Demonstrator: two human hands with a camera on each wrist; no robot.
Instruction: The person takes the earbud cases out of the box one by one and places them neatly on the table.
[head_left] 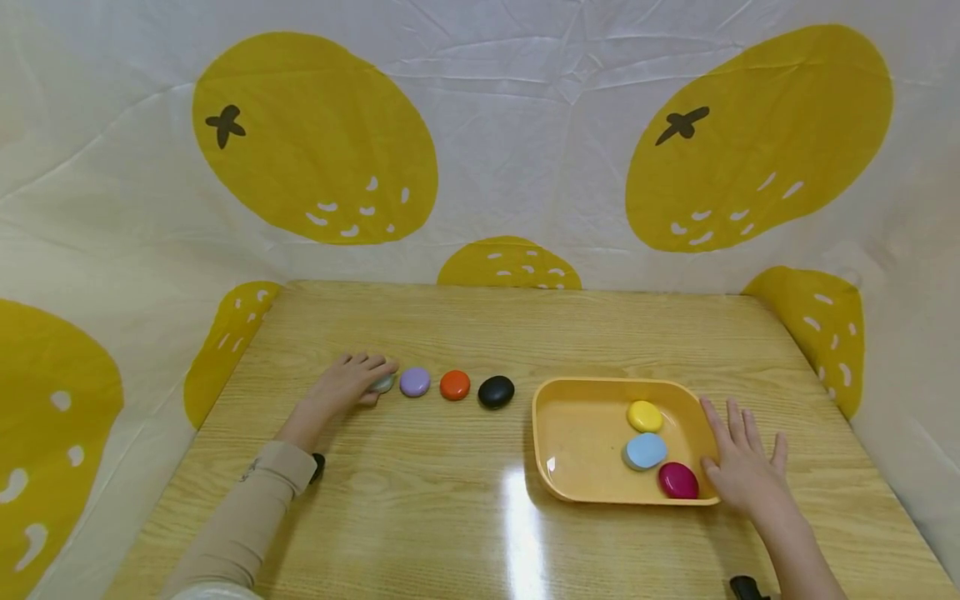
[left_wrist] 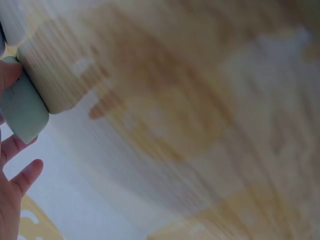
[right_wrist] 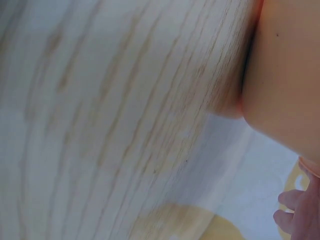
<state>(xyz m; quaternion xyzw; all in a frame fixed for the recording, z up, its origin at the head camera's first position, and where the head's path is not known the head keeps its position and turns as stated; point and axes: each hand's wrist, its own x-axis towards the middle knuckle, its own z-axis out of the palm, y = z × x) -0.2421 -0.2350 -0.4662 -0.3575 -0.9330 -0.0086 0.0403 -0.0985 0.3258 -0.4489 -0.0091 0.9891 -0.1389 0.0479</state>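
Observation:
My left hand pinches a pale green rounded block, its thumb on one side and fingers on the other, at the left end of a row on the table. The same block is partly covered by the fingers in the head view. To its right lie a lilac piece, an orange-red piece and a black piece. My right hand, fingers spread, rests against the right wall of a yellow-orange tray. In the right wrist view, that tray fills the right side.
Inside the tray are a yellow piece, a light blue piece and a magenta piece. The wooden table is bounded at the back and sides by a white cloth with a yellow fruit print.

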